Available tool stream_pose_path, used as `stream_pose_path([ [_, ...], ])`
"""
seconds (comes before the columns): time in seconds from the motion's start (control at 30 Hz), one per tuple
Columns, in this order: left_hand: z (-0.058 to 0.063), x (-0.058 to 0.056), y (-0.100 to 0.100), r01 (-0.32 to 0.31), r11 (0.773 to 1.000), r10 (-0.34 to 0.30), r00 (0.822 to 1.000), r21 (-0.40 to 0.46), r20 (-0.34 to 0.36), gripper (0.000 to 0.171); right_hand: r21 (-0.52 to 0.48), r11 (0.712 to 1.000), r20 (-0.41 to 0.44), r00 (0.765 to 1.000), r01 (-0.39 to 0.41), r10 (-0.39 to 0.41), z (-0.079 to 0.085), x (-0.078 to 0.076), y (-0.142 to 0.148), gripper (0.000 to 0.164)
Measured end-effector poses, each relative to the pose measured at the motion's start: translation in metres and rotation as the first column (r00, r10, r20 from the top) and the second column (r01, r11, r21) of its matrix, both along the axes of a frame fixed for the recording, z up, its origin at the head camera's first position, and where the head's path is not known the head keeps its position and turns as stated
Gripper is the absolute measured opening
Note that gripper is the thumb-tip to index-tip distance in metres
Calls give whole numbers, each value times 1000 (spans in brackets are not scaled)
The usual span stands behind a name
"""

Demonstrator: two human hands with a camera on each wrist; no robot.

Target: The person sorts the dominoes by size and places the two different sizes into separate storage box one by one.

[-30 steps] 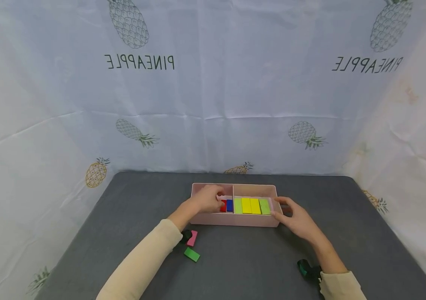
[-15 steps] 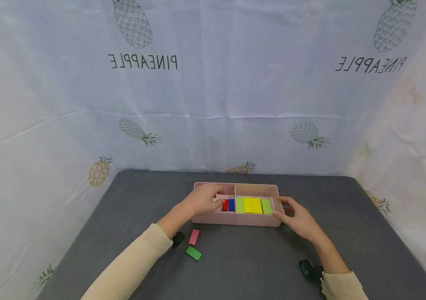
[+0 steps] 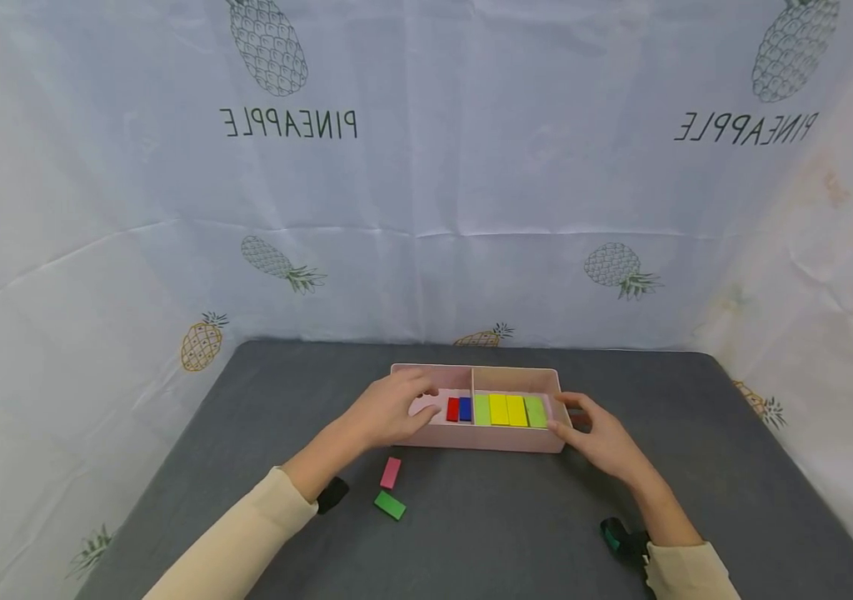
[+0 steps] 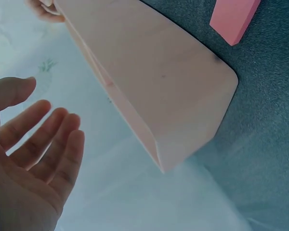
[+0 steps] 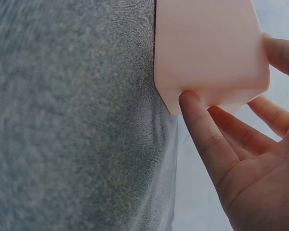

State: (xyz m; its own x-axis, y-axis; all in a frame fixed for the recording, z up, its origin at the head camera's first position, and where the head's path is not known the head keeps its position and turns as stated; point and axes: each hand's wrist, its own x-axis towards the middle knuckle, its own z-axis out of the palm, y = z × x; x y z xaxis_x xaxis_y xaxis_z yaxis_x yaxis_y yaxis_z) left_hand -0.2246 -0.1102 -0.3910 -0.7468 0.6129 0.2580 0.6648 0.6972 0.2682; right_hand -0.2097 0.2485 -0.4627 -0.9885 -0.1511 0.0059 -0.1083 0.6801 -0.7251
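A pink two-compartment box [image 3: 486,438] stands toward the back of the table. In its left compartment a red block [image 3: 452,409] lies beside a blue block [image 3: 466,409], against the divider. Two yellow blocks [image 3: 507,410] sit between light green blocks [image 3: 536,412] in the right compartment. My left hand [image 3: 396,406] hovers by the box's left end, fingers spread and holding nothing; the left wrist view shows its bare palm. With thumb and fingers, my right hand [image 3: 601,439] grips the box's right end; in the right wrist view its fingers [image 5: 209,132] touch the end wall.
In front of the box, a pink block [image 3: 391,472] and a green block [image 3: 390,505] lie on the dark grey table [image 3: 501,525]. A pineapple-print cloth [image 3: 434,183] hangs behind and at both sides.
My left hand has drawn back leftward from the red block, leaving it in the left compartment. My right hand has kept its place on the box. The head view has shifted slightly.
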Motion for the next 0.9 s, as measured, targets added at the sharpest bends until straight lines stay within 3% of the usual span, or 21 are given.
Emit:
stream_pose_path([
  [0.27, 2, 16, -12, 20, 1000, -20, 999, 6, -42, 20, -9, 1000, -8, 1000, -9, 9, 0, 0, 0, 69],
  [0.57, -8, 30, -27, 93, 995, -95, 994, -37, -54, 14, -12, 1000, -18, 1000, -14, 14, 1, 2, 1, 68],
  [0.9, -39, 49, -45, 125, 987, -132, 989, -99, -71, 15, -4, 1000, -16, 1000, -16, 16, -1, 0, 0, 69],
])
